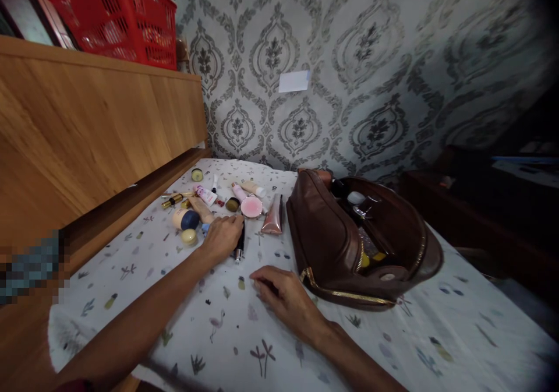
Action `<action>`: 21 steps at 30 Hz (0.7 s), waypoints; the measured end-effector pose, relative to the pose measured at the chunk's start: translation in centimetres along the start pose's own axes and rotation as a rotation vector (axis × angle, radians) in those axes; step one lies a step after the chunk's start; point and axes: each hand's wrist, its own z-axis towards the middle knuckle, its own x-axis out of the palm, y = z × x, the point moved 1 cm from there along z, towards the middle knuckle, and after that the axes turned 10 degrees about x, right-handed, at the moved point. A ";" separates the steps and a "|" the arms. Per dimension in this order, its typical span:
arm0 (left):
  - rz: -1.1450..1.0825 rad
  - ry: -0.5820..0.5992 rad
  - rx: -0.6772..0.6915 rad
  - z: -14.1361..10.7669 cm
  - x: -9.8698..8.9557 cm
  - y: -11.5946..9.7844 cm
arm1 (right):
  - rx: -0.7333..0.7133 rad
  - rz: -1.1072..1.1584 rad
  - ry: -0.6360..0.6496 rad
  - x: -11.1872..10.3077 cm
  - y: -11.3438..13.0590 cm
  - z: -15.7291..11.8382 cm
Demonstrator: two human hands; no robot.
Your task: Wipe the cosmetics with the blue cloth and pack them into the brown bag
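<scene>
My left hand point(222, 237) is closed around the upper part of a black pen-like item point(240, 247), which lies at the right of the cosmetics pile. My right hand point(283, 299) rests on the patterned cloth with bent fingers; whether anything is under its palm is hidden. Around my left hand lie a pink round compact point(251, 207), a rose tube point(273, 216), a jar with a dark blue lid point(186, 219) and a small cream pot point(189, 237). To the right, a brown leather bag point(325, 223) stands unzipped, with several items inside.
The patterned cloth point(218, 345) covers the surface. A wooden panel point(109, 118) runs along the left, with a red basket point(117, 22) on top. Wallpapered wall point(340, 112) stands behind. Dark furniture is at the right.
</scene>
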 end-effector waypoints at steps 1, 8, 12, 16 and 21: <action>-0.007 -0.001 0.001 0.0 0.0 0.0 | 0.001 -0.004 0.004 0.0 0.1 0.0; -0.041 -0.006 -0.012 0.4 -0.1 0.4 | 0.009 -0.012 0.000 -0.1 0.2 -0.1; -0.033 -0.004 -0.028 0.5 -0.1 0.3 | 0.008 -0.013 -0.014 0.0 0.1 -0.1; -0.038 -0.011 -0.027 0.5 -0.1 0.2 | 0.022 -0.015 -0.014 0.0 0.2 -0.1; -0.050 -0.071 -0.041 0.2 0.6 0.5 | 0.040 -0.018 -0.006 0.2 0.1 -0.2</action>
